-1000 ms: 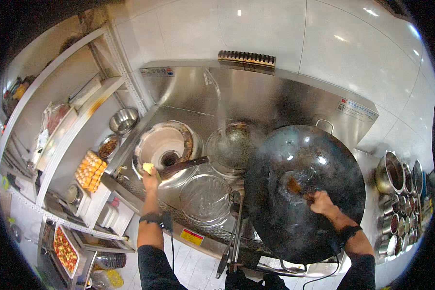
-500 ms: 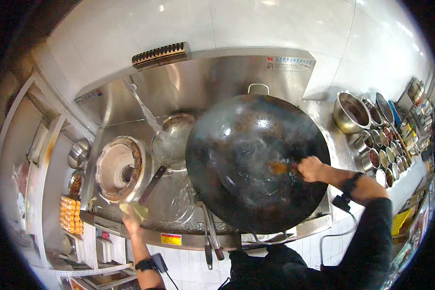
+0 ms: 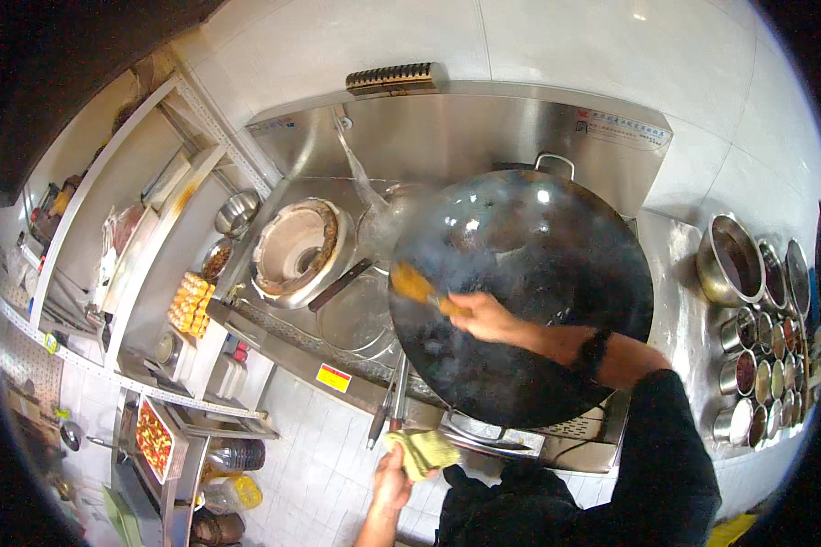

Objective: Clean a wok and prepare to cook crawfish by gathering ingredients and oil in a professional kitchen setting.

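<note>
Two probably light things are near the black wok (image 3: 520,374): below its lower-left rim, a yellow-green cloth (image 3: 426,453), likely soft, easily taken by any edge; over its left side, a tan brush (image 3: 413,283), seemingly stiff, best held by its handle end. The left hand (image 3: 391,483) pinches the cloth's left end; the right hand (image 3: 483,317) is wrapped round the brush's handle end

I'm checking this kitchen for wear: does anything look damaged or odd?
Two spots stand out: the rim of the uncovered burner is dark and crusted along its right side, unlike its pale bowl, and the shelf edge has a brown stain, perhaps rust or scorching. The wok shows nothing clearly wrong.
</note>
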Action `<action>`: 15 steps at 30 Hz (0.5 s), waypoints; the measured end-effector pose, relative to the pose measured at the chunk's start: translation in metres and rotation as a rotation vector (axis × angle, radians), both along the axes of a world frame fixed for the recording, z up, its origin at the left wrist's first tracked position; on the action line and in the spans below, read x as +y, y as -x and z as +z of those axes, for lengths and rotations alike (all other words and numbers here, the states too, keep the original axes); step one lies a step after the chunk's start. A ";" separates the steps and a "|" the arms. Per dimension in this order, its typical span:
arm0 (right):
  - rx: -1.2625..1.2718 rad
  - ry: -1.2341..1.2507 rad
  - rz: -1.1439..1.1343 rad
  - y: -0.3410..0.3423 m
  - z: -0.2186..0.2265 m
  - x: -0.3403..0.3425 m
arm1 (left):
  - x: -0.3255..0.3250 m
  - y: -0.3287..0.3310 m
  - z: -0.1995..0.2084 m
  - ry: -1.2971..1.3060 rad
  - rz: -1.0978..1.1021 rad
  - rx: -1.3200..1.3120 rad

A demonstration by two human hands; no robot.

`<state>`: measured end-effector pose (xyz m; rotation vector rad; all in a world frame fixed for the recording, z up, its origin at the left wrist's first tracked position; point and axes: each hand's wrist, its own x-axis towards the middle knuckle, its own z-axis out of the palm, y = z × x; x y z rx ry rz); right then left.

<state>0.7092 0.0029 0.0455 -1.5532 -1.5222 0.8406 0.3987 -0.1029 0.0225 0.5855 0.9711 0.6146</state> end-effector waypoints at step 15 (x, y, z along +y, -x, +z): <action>-0.220 -0.113 -0.345 -0.023 -0.031 0.032 | -0.036 -0.109 0.017 -0.088 -0.112 0.075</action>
